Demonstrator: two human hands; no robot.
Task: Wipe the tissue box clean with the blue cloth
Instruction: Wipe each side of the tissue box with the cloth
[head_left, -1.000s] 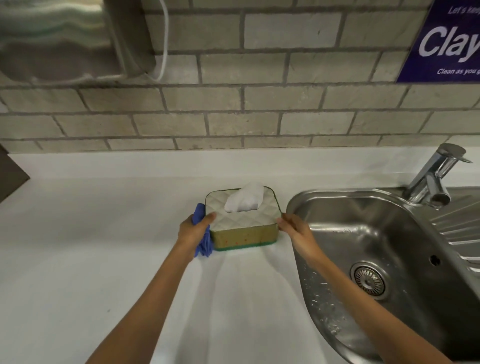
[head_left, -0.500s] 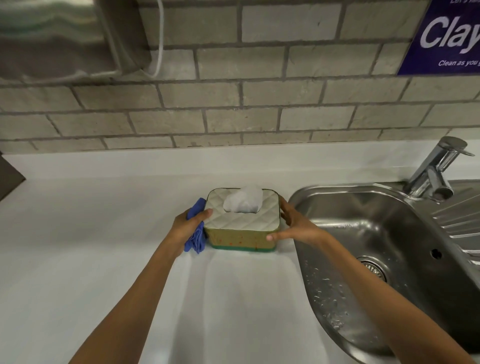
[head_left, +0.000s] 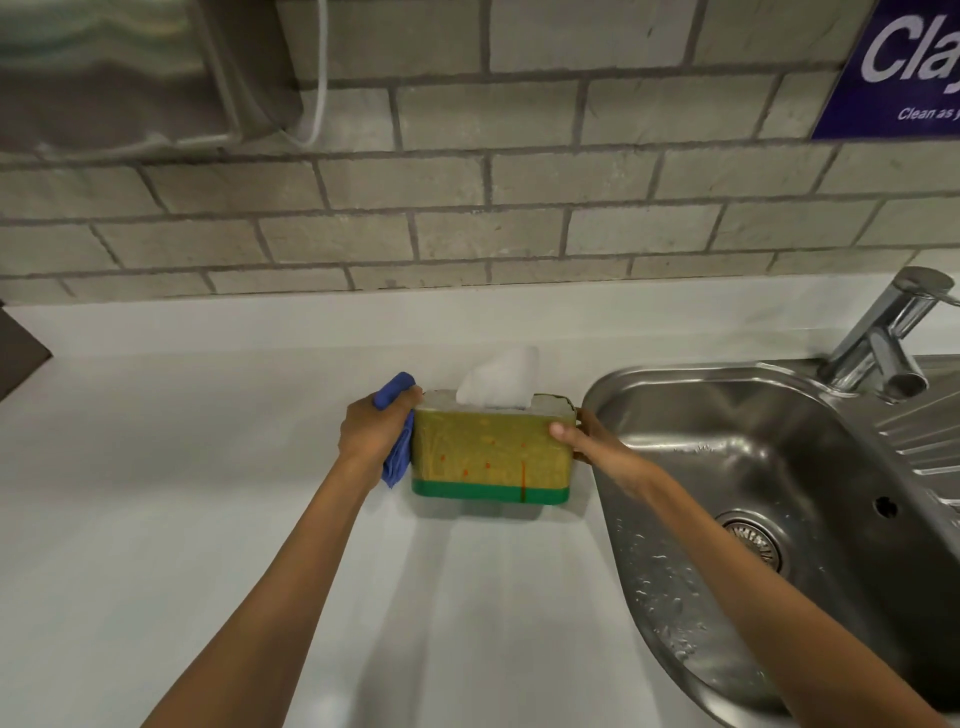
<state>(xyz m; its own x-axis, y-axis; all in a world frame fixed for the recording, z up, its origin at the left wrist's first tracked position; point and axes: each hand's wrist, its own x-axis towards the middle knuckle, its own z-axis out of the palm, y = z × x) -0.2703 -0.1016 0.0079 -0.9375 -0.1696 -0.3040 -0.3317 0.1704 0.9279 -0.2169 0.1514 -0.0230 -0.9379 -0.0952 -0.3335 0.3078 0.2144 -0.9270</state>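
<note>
The tissue box (head_left: 491, 457) is olive-yellow with small red marks and a green band at its base, and a white tissue (head_left: 501, 383) sticks out of its top. It is raised off the white counter and tilted so its front side faces me. My left hand (head_left: 375, 431) presses the bunched blue cloth (head_left: 397, 457) against the box's left end. My right hand (head_left: 589, 441) grips the box's right end, thumb on the front.
A steel sink (head_left: 779, 519) with a wet basin lies right beside the box, its tap (head_left: 893, 332) at the back right. A brick wall runs behind the counter (head_left: 208, 519). A metal dispenser (head_left: 130, 67) hangs at the upper left, a blue sign (head_left: 898, 67) at the upper right.
The box has been lifted from the counter and tipped toward me, showing its front side. My right hand shifted from the near corner to the right end. The cloth stays at the left end.
</note>
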